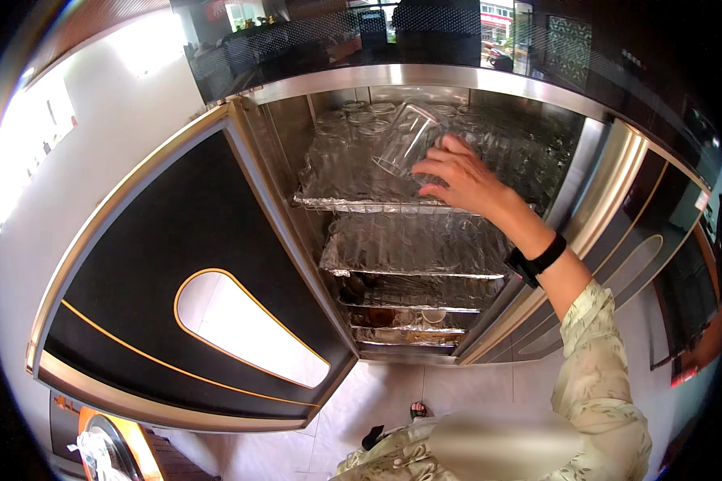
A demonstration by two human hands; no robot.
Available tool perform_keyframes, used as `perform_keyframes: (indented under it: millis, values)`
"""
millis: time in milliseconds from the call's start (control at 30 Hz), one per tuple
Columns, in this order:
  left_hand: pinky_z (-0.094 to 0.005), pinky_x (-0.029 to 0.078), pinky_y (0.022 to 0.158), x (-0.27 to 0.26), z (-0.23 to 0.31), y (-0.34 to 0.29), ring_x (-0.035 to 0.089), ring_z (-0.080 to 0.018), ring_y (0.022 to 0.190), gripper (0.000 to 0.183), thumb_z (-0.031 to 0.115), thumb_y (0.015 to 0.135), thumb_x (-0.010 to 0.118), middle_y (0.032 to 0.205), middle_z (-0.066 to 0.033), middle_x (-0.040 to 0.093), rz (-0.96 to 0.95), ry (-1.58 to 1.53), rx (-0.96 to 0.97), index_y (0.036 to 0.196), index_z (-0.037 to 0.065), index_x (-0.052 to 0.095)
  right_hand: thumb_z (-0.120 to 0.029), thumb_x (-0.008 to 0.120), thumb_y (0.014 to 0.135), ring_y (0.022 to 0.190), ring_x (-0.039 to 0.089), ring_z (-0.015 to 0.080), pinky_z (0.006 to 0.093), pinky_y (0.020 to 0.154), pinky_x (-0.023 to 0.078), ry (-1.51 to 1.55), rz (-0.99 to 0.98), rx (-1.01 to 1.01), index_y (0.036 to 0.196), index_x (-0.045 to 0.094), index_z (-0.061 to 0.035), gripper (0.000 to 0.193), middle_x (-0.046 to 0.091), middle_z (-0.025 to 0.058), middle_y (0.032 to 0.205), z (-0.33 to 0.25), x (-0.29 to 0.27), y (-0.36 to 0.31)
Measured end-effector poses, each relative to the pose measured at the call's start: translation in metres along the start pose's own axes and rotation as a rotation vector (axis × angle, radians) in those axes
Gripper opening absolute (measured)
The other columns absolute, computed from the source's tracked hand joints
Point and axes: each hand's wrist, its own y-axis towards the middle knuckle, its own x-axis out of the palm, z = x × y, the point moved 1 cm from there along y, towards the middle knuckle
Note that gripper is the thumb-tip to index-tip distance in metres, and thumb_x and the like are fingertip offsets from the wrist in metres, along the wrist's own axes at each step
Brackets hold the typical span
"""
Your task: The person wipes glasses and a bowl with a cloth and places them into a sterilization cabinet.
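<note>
A clear drinking glass (407, 143) is tilted in my right hand (461, 176), whose fingers are closed on its right side. It is just above the top shelf (337, 180) of an open steel cabinet, and that shelf is lined with foil. Behind it, several more clear glasses (375, 120) stand toward the back of the same shelf. A dark band with a watch (537, 260) circles my right wrist. My left hand is out of view.
The cabinet's black left door (160, 240) swings wide open, and its right door (610, 240) is open too. Lower foil-lined shelves (413, 248) hold a dark utensil and bowls. Bottom left, an orange object (140, 449) stands beside the door.
</note>
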Motion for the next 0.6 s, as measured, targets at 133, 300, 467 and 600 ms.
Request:
perform_keyframes:
  millis: [133,300,467,600]
  values:
    - [-0.0477,0.054,0.077,0.016,-0.011,-0.010,0.055,-0.0265,0.092,0.027,0.016,0.088,0.053,0.099,-0.0120,0.054,0.032,-0.044,0.008,0.110,0.001,0.054,-0.027,0.072,0.076,0.094,0.045,0.0230,0.0366,0.089,0.039,-0.074,-0.227,-0.055,0.105,0.071,-0.0164,0.031,0.060,-0.0002,0.090,0.019,0.029,0.017]
    - [-0.0469,0.055,0.077,0.028,-0.019,-0.018,0.055,-0.0258,0.092,0.027,0.016,0.088,0.054,0.098,-0.0116,0.054,0.059,-0.073,0.022,0.110,0.001,0.055,-0.022,0.072,0.073,0.091,0.044,0.0220,0.0374,0.090,0.038,-0.037,-0.186,-0.237,0.104,0.072,-0.0164,0.032,0.056,-0.0007,0.084,0.038,0.062,0.027]
    - [-0.0461,0.055,0.077,0.034,-0.021,-0.016,0.055,-0.0251,0.091,0.027,0.016,0.087,0.054,0.098,-0.0112,0.055,0.063,-0.101,0.025,0.110,0.001,0.055,-0.019,0.072,0.070,0.103,0.047,0.0229,0.0382,0.095,0.037,-0.141,-0.193,-0.362,0.098,0.072,-0.0159,0.028,0.059,-0.0006,0.089,0.038,0.083,0.039]
    - [-0.0455,0.056,0.077,0.037,-0.021,-0.014,0.056,-0.0245,0.090,0.027,0.016,0.087,0.055,0.098,-0.0108,0.055,0.060,-0.112,0.031,0.109,0.001,0.056,-0.019,0.072,0.068,0.102,0.048,0.0233,0.0388,0.095,0.037,-0.202,-0.281,-0.364,0.089,0.072,-0.0162,0.022,0.059,-0.0010,0.089,0.031,0.094,0.042]
